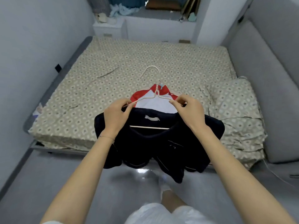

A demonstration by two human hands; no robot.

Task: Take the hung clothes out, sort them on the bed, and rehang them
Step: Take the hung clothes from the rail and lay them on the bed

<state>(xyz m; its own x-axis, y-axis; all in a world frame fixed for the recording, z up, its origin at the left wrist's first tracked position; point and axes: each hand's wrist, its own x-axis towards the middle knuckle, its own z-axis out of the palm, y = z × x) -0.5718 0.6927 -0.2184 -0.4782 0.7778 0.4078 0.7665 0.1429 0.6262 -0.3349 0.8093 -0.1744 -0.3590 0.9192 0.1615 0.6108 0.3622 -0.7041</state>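
At the bed (113, 62) edge, left hand (115, 115) and right hand (189, 110) pinch the hanger (148, 127) arms; a tilt could slip the dark top (145, 147) onto the floor (64, 175).

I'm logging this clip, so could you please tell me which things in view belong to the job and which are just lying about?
Part of the job: white hanger, pinched by left hand and right hand; dark top on it; red and white garment behind; bed.
Lying about: bunched bedding at the bed's right; white bedside cabinet; clutter on the far ledge.
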